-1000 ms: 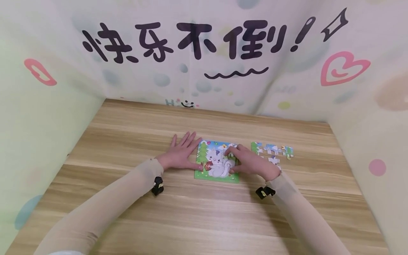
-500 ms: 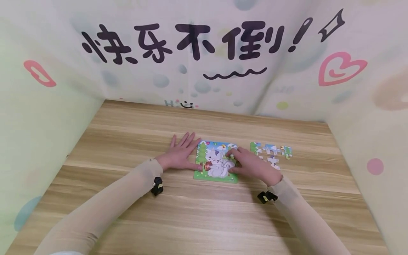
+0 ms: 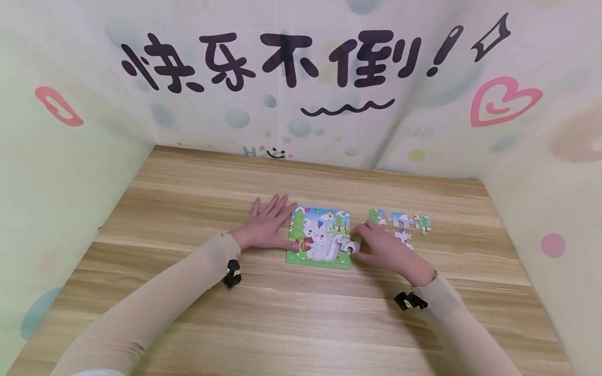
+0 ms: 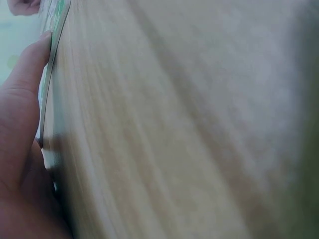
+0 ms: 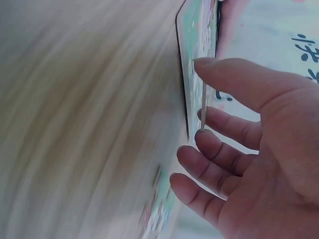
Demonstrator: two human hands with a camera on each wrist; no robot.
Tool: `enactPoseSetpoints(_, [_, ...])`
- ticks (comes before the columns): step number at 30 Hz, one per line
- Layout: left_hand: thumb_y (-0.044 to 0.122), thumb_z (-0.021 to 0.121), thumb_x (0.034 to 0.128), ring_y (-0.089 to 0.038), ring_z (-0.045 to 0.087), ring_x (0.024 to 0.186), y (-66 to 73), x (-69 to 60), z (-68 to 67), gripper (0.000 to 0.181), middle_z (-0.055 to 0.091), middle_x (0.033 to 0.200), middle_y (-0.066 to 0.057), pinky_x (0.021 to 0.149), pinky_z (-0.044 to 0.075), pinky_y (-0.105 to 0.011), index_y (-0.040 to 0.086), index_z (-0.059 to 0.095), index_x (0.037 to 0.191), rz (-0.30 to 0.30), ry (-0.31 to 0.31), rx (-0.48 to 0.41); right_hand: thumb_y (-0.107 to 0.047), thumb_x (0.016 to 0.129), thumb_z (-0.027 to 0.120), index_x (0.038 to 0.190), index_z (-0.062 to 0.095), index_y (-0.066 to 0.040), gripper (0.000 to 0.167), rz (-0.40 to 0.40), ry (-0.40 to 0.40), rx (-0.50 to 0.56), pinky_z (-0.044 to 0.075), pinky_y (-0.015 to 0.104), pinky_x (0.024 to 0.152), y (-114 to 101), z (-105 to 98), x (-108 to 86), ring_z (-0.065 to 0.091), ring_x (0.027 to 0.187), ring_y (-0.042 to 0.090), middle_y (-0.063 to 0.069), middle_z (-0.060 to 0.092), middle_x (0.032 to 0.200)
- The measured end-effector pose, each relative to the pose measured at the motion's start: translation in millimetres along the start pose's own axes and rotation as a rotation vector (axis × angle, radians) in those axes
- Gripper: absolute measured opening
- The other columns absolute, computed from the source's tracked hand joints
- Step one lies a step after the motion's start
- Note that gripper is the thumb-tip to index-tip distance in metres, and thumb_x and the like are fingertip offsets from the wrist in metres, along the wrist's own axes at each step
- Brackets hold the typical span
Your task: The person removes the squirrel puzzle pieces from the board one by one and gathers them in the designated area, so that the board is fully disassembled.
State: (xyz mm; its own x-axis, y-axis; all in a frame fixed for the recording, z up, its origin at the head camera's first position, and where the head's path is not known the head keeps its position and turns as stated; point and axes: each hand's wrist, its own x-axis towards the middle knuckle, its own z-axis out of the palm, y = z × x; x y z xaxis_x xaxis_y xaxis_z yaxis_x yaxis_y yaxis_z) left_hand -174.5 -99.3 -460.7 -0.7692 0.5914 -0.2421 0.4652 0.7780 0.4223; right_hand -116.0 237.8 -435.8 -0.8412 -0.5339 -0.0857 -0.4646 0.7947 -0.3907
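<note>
Piece [image 3: 349,243]: at the board's [image 3: 320,265] 3 o'clock edge; whether touching, I cannot tell from here. Probably light, thin, stiff, knobs easily creased; hold by opposite edges.
Right hand [image 3: 388,251]: thumb and fingertips pinch the piece; forearm toward 5 o'clock.
Left hand [image 3: 262,231]: at the board's 9 o'clock, fingers spread, grasping nothing; thumb on its edge.
Loose pieces [image 3: 401,216]: beyond the board, toward 3 o'clock.

- what is covered in the head view?
- the right hand [image 3: 391,251] hides part of the loose pieces [image 3: 401,219] and of the held piece [image 3: 345,244].
- the print [image 3: 343,265] on the puzzle [image 3: 320,240]?
- too small for reading.
- and the left wrist view?
- the counter [image 4: 139,149] is blurred, and the left edge cuts the left hand [image 4: 19,124].
</note>
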Motion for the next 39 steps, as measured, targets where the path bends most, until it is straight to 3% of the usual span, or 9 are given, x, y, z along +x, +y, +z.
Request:
enactPoseSetpoints(8, [0.075,0.067,0.0856,-0.035,-0.011,0.160,1.1,0.5,-0.8,0.117,-0.006,0.175,-0.014,0.120,-0.016,-0.067,0.018,0.009,0.169,-0.004,-0.003,0.002,-0.018,0.089,0.080,0.121,0.067,-0.002,0.038,0.032,0.044,0.022,0.056,0.048,0.090,15.7,-13.6,-29.0,0.061,0.101,0.025,0.012,0.060,0.116])
enactPoseSetpoints(14, [0.075,0.067,0.0854,-0.035,-0.011,0.160,0.3,1.1,0.8,0.117,-0.006,0.175,-0.014,0.120,-0.017,-0.067,0.018,0.009,0.169,0.001,0.000,-0.008,-0.009,0.088,0.080,0.120,0.066,-0.002,0.036,0.002,0.101,0.028,0.058,0.045,0.083,31.6,-23.2,-53.4,0.062,0.098,0.026,0.010,0.058,0.110])
enactPoseSetpoints(20, [0.077,0.066,0.0852,-0.032,-0.014,0.160,-2.5,2.5,4.0,0.118,-0.009,0.175,-0.013,0.120,-0.019,-0.065,0.019,0.006,0.170,-0.006,-0.007,0.003,-0.004,0.089,0.079,0.121,0.064,0.000,0.036,-0.006,0.159,0.043,0.059,0.049,0.081,51.5,-32.7,-72.2,0.064,0.102,0.035,0.014,0.055,0.111])
enactPoseSetpoints(25, [0.076,0.067,0.0846,-0.033,-0.014,0.160,-3.2,2.1,3.0,0.119,-0.008,0.175,-0.014,0.120,-0.019,-0.065,0.018,0.007,0.169,-0.001,-0.003,-0.003,-0.004,0.087,0.080,0.122,0.065,0.004,0.039,0.007,0.189,0.004,0.058,0.048,0.077,69.6,-37.8,-84.9,0.063,0.099,0.035,0.015,0.056,0.109])
enactPoseSetpoints(32, [0.081,0.065,0.0823,-0.030,-0.017,0.160,-11.5,6.7,10.3,0.121,-0.010,0.175,-0.010,0.119,-0.023,-0.063,0.023,0.005,0.170,-0.003,0.012,-0.018,0.002,0.087,0.078,0.127,0.064,0.008,0.042,0.064,0.186,0.014,0.058,0.047,0.074,93.7,-43.5,-100.2,0.062,0.100,0.039,0.020,0.055,0.111])
enactPoseSetpoints(39, [0.079,0.067,0.0819,-0.030,-0.016,0.160,-8.3,6.0,8.7,0.121,-0.010,0.175,-0.011,0.119,-0.022,-0.063,0.022,0.007,0.170,0.009,0.019,-0.038,0.000,0.091,0.075,0.132,0.061,0.009,0.044,0.180,0.094,0.037,0.056,0.055,0.083,113.2,-46.1,-107.5,0.061,0.106,0.044,0.028,0.056,0.116])
